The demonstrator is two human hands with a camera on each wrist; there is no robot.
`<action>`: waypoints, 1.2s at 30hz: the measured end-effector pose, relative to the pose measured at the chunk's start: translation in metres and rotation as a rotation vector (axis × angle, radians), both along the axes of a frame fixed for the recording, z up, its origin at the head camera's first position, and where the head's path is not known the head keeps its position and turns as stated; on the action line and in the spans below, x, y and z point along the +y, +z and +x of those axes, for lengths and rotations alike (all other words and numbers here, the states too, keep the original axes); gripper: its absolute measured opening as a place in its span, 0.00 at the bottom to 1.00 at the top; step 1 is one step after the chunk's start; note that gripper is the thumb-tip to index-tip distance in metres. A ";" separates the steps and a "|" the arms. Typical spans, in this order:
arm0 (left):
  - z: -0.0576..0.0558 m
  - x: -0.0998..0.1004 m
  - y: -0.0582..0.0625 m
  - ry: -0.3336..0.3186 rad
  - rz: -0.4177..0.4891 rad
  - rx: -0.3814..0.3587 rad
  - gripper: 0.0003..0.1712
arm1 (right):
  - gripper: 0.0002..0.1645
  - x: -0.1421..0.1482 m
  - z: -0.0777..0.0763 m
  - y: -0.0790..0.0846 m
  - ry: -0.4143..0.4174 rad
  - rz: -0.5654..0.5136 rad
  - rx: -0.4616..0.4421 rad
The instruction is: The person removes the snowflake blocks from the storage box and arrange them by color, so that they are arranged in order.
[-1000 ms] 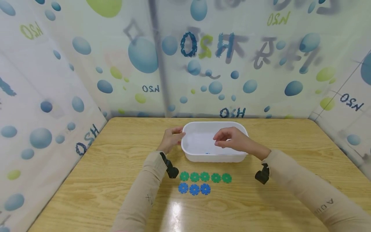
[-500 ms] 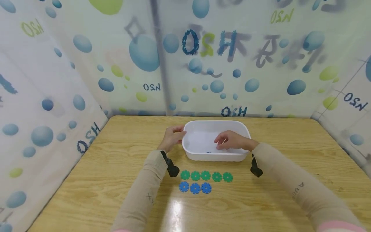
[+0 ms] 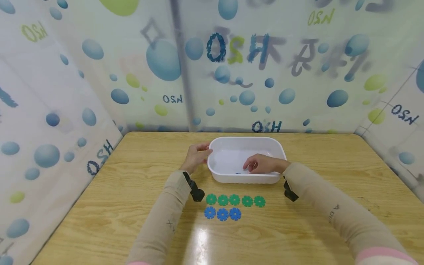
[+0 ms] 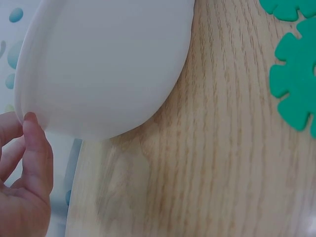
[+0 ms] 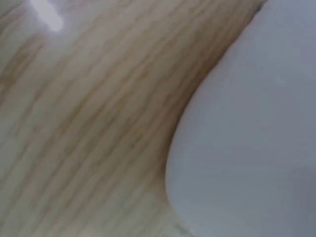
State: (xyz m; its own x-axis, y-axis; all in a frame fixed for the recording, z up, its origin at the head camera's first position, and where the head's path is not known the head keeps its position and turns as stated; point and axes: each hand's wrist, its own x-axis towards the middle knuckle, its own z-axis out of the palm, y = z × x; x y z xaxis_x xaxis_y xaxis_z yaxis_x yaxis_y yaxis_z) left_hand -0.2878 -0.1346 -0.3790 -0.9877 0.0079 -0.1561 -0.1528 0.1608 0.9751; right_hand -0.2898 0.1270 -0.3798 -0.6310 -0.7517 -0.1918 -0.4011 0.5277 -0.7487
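A white plastic tub (image 3: 246, 179) stands toward the back of the wooden table. At its left end my left hand (image 3: 196, 157) grips the rim; in the left wrist view the thumb (image 4: 37, 148) lies against the tub wall with the other fingers beyond it. Inside the tub, my right hand (image 3: 263, 164) reaches down with bent fingers, thumb and forefinger apart. Low in the tub, just left of those fingers, a bit of blue shows over the front rim. The right wrist view shows only the tub's outer wall (image 5: 247, 138) and the table.
In front of the tub lies a row of several green notched discs (image 3: 234, 200). Nearer to me is a row of three blue notched discs (image 3: 222, 214). A printed sheet wall (image 3: 298, 92) rises behind the table (image 3: 99, 221).
My right hand has moved down into the tub, its fingers dropping toward the bottom. My left hand keeps its place on the rim, and the rows of discs have not changed.
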 end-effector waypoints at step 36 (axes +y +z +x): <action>0.002 -0.001 0.003 -0.005 -0.016 -0.011 0.17 | 0.07 -0.009 0.003 -0.004 -0.074 0.056 0.057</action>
State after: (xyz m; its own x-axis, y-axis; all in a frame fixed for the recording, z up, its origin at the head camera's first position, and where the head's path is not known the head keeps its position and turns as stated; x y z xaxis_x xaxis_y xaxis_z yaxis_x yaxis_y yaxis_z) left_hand -0.2859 -0.1354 -0.3762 -0.9859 0.0104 -0.1670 -0.1626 0.1770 0.9707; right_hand -0.2866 0.1181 -0.3835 -0.6957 -0.6916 -0.1943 -0.4002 0.5977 -0.6947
